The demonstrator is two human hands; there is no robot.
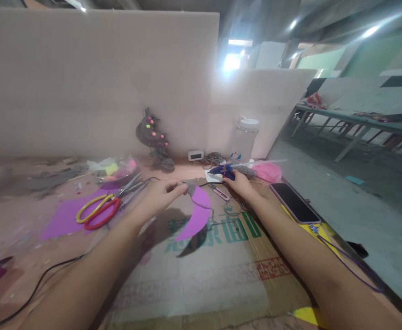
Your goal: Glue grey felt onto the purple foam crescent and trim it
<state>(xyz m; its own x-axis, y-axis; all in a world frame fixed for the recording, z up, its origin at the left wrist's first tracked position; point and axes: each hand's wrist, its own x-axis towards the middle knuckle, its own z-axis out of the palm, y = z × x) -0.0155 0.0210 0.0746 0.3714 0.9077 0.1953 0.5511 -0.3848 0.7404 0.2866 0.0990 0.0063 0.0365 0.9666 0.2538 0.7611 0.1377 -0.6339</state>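
Observation:
My left hand [165, 195] pinches the top end of a purple crescent cut-out [200, 211], which hangs over the cardboard and casts a shadow on it. Dark grey material covers the crescent's tip by my fingers, and a thin cord hangs from it. At the back right, my right hand [239, 182] is wrapped round a dark blue glue gun [224, 171] with a long clear glue stick out of its rear. Under its nozzle lies a small white pad [212, 176]. A pink utility knife [220, 192] rests on the cardboard between my hands.
Red-and-yellow-handled scissors [100, 211] lie on purple sheets [62, 217] at left. Behind stand a bowl of pompoms [118, 172], a dark crescent ornament [156, 140] and a clear bottle [245, 140]. A phone [295, 202] lies by the table's right edge. Printed cardboard [221, 275] covers the front.

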